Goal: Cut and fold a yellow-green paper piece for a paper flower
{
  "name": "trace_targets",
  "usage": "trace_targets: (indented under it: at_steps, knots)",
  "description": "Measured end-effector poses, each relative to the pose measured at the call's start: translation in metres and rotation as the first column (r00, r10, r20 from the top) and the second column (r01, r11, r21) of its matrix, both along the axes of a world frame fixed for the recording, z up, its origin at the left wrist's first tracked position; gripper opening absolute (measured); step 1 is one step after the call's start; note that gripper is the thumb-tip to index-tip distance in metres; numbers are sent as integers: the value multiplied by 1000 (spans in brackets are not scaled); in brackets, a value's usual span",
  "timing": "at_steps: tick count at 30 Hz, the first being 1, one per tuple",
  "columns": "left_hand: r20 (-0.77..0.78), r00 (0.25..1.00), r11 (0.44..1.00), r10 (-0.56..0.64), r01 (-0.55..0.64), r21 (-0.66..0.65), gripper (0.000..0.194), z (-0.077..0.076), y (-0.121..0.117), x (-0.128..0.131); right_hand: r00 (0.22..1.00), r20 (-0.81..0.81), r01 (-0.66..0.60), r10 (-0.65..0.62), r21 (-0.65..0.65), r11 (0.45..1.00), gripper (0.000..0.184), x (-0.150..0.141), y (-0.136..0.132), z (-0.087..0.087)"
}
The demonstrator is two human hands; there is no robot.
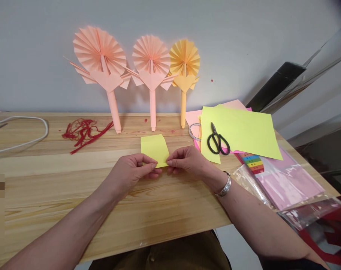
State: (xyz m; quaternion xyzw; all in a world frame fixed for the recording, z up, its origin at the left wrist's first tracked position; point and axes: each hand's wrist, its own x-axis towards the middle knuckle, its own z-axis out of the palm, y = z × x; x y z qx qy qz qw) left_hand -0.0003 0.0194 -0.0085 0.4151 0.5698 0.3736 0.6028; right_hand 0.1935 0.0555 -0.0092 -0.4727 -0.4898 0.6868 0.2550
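A small piece of yellow paper is held at its near edge, just above or on the wooden table. My left hand pinches that edge on the left between thumb and fingers. On the right corner, my right hand grips the same paper, and a silver bracelet circles that wrist. Beyond the paper stand folded-paper fan figures on rolled stems: a large pink one, a smaller pink one and an orange one, all leaning at the wall.
Black-handled scissors lie on large yellow sheets at the right, with pink sheets underneath. A plastic packet of coloured paper reaches the right edge. Red threads and a white cable lie left on the table.
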Motion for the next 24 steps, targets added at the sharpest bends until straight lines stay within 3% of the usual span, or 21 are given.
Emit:
trace_targets:
  at_steps: [9, 19, 22, 24]
  knots:
    - [43, 999, 1000, 14, -13, -15, 15, -1, 1, 0, 999, -30, 35, -35, -29, 999, 6, -3, -1, 4]
    - [112, 992, 998, 48, -45, -33, 13, 1, 2, 2, 996, -84, 35, -37, -21, 999, 38, -1, 1, 4]
    - [124, 991, 998, 52, -50, -24, 13, 2, 2, 3, 991, -112, 64, -71, -65, 996, 36, -1, 1, 6]
    - [129, 990, 998, 55, -53, -18, 13, 1, 2, 3, 989, -109, 85, -96, -97, 992, 21, -1, 1, 8]
